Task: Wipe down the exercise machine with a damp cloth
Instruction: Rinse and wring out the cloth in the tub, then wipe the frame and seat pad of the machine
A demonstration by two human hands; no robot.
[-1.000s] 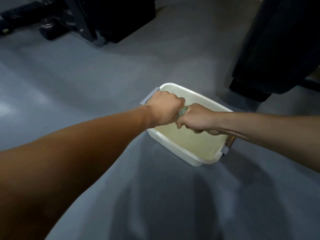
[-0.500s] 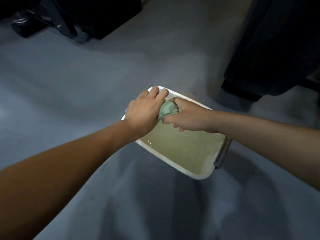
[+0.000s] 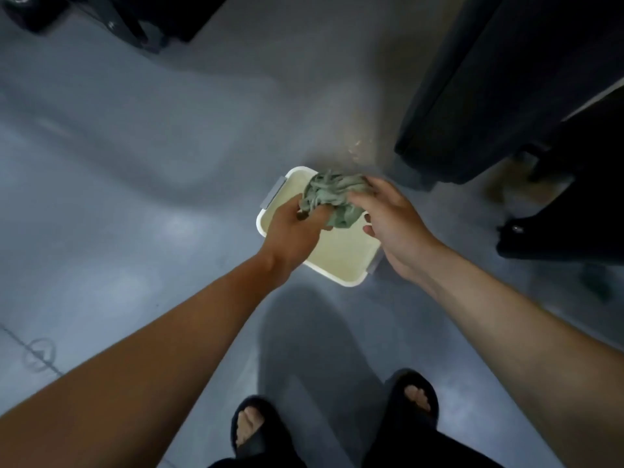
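A crumpled green cloth (image 3: 329,197) hangs bunched above a white tub (image 3: 341,280) of pale water on the grey floor. My left hand (image 3: 292,228) grips its lower left part with curled fingers. My right hand (image 3: 388,217) pinches its upper right part with the fingertips. Both hands are over the tub. Black bulky parts of an exercise machine (image 3: 506,79) stand at the right.
Another dark machine base (image 3: 111,18) sits at the top left. More black equipment (image 3: 567,211) stands on the floor at the right. My two feet in black sandals (image 3: 256,430) are at the bottom, just behind the tub.
The tightly wrung cloth between my two fists has loosened into an open bunch. Both hands rose and moved slightly apart, and the view tilted down so my feet show.
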